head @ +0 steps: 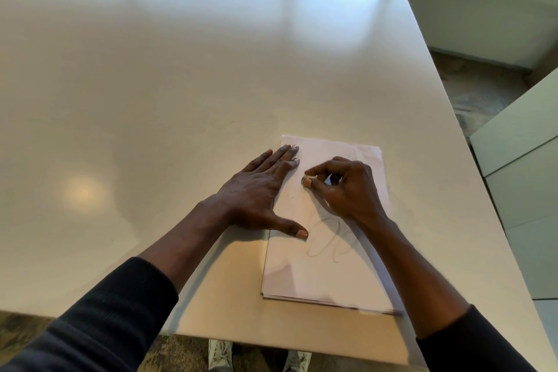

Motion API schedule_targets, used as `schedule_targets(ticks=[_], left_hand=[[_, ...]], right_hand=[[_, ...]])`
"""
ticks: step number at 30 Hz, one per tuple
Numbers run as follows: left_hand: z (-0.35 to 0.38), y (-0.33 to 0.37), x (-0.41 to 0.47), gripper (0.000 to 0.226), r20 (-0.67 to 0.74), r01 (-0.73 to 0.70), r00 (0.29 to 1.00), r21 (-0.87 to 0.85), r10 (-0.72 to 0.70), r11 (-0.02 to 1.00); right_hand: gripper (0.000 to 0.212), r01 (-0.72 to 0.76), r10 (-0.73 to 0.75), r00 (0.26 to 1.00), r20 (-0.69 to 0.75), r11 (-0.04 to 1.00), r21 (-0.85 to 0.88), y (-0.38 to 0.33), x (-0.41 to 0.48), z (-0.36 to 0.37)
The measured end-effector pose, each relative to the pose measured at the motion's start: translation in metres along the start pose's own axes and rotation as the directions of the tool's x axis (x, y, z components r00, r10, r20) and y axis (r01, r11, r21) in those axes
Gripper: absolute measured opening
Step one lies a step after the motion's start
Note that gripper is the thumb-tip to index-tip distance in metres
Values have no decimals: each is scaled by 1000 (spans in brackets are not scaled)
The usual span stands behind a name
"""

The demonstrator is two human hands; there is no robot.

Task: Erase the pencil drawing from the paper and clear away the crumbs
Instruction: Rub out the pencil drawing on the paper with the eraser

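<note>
Paper (302,275), a thin stack of white sheets, lies flat on the white table (181,84) near its right front corner, long side running away from the person. Left hand (256,190) rests flat over the stack's left edge, fingers (287,152) straight & pressing, thumb spread onto the sheet lower down; it grasps nothing. Right hand (347,190) is curled, thumb & forefinger pinching a small eraser (305,181) w/ its tip on the sheet approx mid-page, just beside the left fingers.

Pencil drawing (327,238): faint loops show below the right hand, towards the near end, and a bit more line peeks out past the knuckles at the far end. So erasing looks partway at most. A few dark specks (290,197) between the hands are prob crumbs, but they're too small to be sure.

Handling, as I judge it: the sheets are light, thin and likely slippery on this glossy top, & would buckle or tear if rubbed w/o being pinned. Hold by flat pressure close to the rub spot, not by the edges. The eraser is tiny, so a fingertip pinch is the only grip. Crumbs weigh nothing, so brush them w/ the side of a hand; pressing may smear them.

Containers: none in view, no bin, tray or cup, so where the crumbs should go can't be told.
</note>
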State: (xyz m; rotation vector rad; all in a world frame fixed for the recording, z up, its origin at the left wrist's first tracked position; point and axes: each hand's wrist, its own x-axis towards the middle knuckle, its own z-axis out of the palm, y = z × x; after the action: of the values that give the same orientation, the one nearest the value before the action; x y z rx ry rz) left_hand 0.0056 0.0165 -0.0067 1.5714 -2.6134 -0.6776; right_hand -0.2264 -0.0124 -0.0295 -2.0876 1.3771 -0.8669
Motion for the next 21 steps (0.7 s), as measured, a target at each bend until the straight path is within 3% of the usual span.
schedule_targets(ticks=[3,8,14,18,21], left_hand=[[1,0,0,145,-3,1,1000,4,-1,1000],[2,-1,1,145,3,11,1000,9,-11,1000],[2,-1,1,145,1,12,1000,19,-12,1000],[2,-1,1,145,3,13,1000,10,-13,1000],[3,-2,1,145,-1,13,1000,12,-13,1000]], right_hand=[[15,26,-28,994,102,999,21,0,-5,-6],[16,-28,28,1000,-8,999,-15,2,-1,-2],[18,42,-43,995,86,999,15,1,-12,-6],[17,-21,20,999,-25,1000,-17,5,-9,-5],[16,1,-1,1000,-30,1000,-5,2,-14,-3]])
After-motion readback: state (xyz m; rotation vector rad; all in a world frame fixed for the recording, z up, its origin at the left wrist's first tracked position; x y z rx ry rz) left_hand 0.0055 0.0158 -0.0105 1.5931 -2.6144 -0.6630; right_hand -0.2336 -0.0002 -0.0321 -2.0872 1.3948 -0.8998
